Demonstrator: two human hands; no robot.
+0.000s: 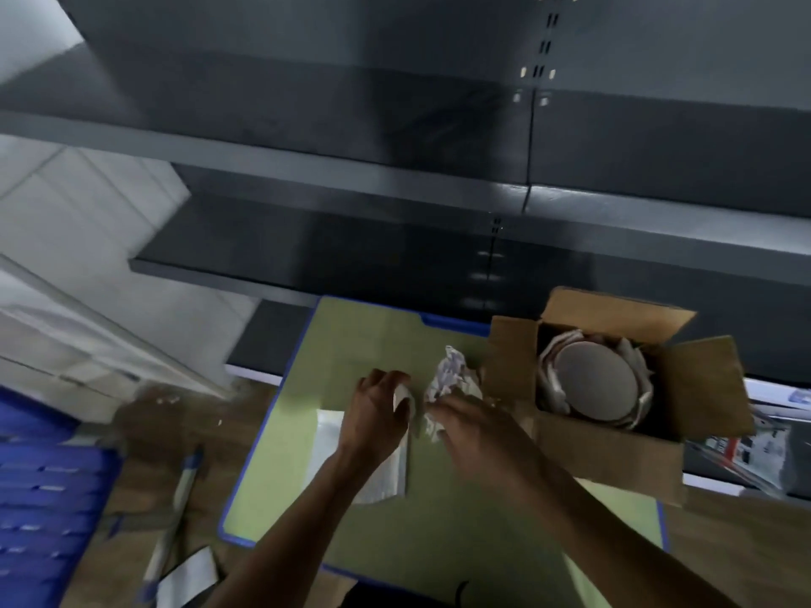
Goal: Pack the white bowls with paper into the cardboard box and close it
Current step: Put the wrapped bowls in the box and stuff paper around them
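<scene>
An open cardboard box [614, 445] stands at the right of a green mat, its flaps spread out. Inside it lies a white bowl [597, 384] upside down, ringed by crumpled paper. A ball of crumpled paper [452, 376] rests on the mat just left of the box. My right hand [471, 427] grips the lower part of that ball. My left hand [379, 408] pinches the corner of a flat white paper sheet [377, 467] lying on the mat beneath it. The picture is blurred.
The green mat [439, 520] with a blue rim lies on a brown floor. Dark metal shelves [395, 177] rise behind it. A blue crate [48, 498] sits at the left, with cardboard pieces and a pen-like stick [175, 511] beside it. Printed papers [755, 449] lie right of the box.
</scene>
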